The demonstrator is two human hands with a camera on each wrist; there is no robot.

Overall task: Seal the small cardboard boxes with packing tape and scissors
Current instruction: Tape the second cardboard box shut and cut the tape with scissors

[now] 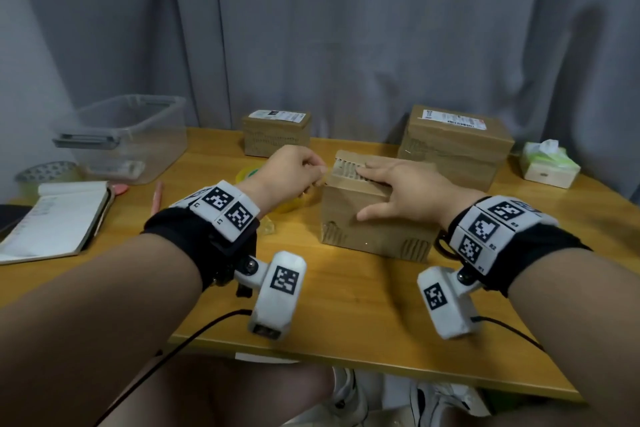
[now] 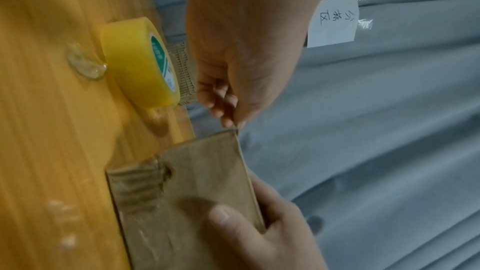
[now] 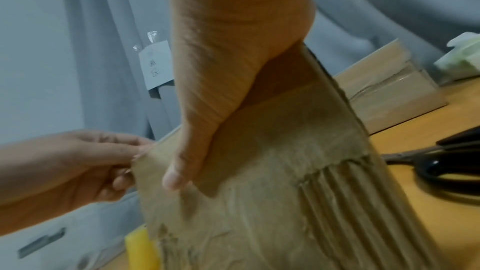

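A small worn cardboard box [image 1: 374, 218] stands mid-table. My right hand [image 1: 363, 192] lies flat on its top, thumb [image 3: 176, 178] pressed against the near face. My left hand [image 1: 323, 172] pinches thumb and forefinger at the box's top left corner [image 2: 232, 128]; whether tape or cardboard edge sits in the pinch I cannot tell. A yellow tape roll [image 2: 140, 63] lies left of the box, partly under the left hand. Black scissors [image 3: 441, 163] lie on the table right of the box, mostly hidden behind my right wrist in the head view.
Two taped boxes [image 1: 275, 133] [image 1: 457, 146] stand at the back by the grey curtain. A clear plastic bin [image 1: 128, 135], another tape roll [image 1: 45, 172], a notebook [image 1: 52, 218] and a pink pen [image 1: 156, 196] are left. A tissue box [image 1: 549, 165] sits far right. Crumpled tape [image 2: 85, 63] lies beside the roll.
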